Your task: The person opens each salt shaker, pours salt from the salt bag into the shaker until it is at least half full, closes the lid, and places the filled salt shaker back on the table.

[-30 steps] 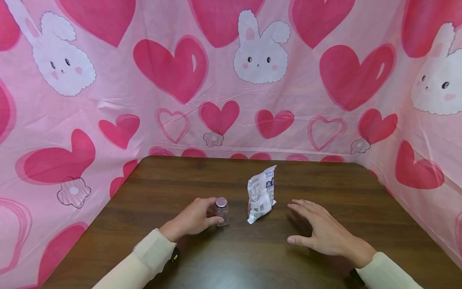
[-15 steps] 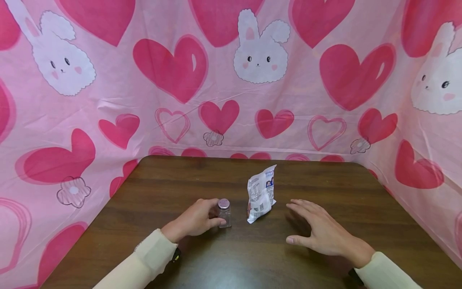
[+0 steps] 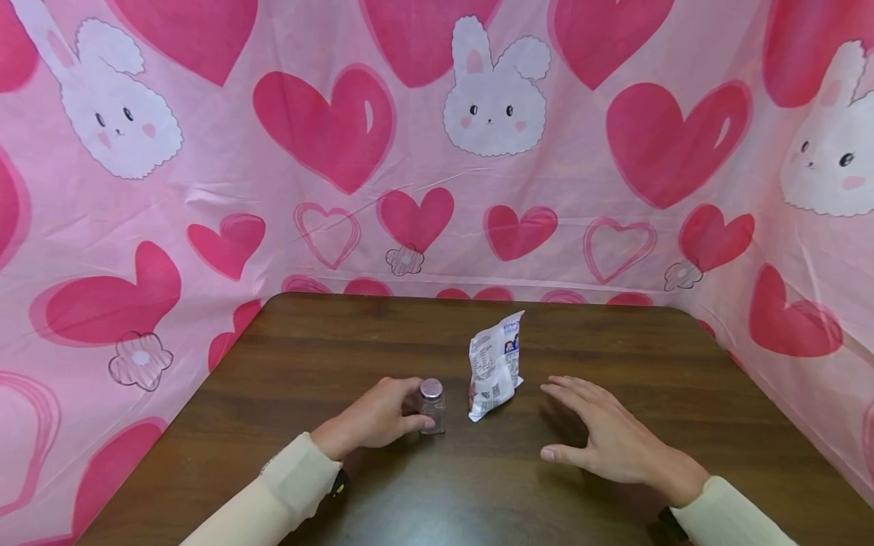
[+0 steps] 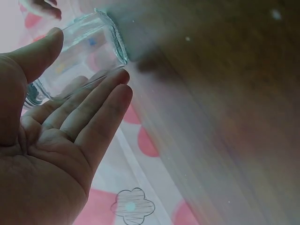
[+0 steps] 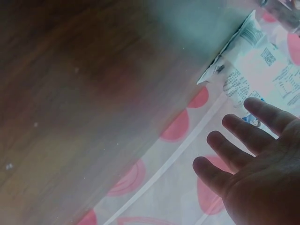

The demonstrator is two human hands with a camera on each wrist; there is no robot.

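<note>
A small clear glass jar (image 3: pixel 435 417) with a purplish lid stands upright on the table, left of a white snack packet. My left hand (image 3: pixel 375 413) holds it from the left side, thumb on the near side and fingers behind. In the left wrist view the glass jar (image 4: pixel 89 49) looks see-through, lying between thumb and fingers. The white packet (image 3: pixel 495 368), printed with text and a barcode, stands on its edge at the middle of the table. To its right, my right hand (image 3: pixel 608 432) is spread with straight fingers, apart from the packet.
The dark brown wooden table (image 3: pixel 328 334) has rounded far corners. A pink cloth (image 3: pixel 423 159) with hearts and rabbit faces hangs round its back and sides.
My left hand and the glass jar have moved a little to the right and slightly nearer, closer to the packet. The right hand and the packet have hardly shifted.
</note>
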